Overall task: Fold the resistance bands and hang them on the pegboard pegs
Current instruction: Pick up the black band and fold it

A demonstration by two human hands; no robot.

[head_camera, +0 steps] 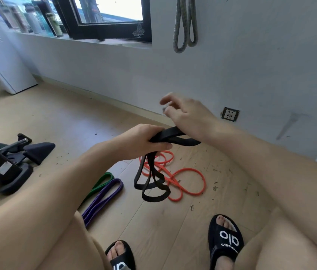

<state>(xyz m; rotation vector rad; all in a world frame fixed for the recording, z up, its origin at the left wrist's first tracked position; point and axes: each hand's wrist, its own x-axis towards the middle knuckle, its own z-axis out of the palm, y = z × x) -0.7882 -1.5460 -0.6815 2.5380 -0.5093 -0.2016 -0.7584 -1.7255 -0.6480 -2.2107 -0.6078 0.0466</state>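
My left hand (pixel 144 142) grips a black resistance band (pixel 153 180) near its top, and its loops dangle down toward the floor. My right hand (pixel 187 114) hovers just above and right of the band's top end, fingers spread and blurred, holding nothing. An orange band (pixel 188 172) lies tangled on the wooden floor under the black one. A green band (pixel 103 182) and a purple band (pixel 103 197) lie side by side to the left. A grey band (pixel 185 26) hangs folded on the wall above; its peg is out of frame.
The white wall has a socket (pixel 230 114) low on the right. Black exercise equipment (pixel 11 158) stands on the floor at left. A window sill (pixel 42 36) holds several bottles. My feet in black slides (pixel 224 240) are at the bottom.
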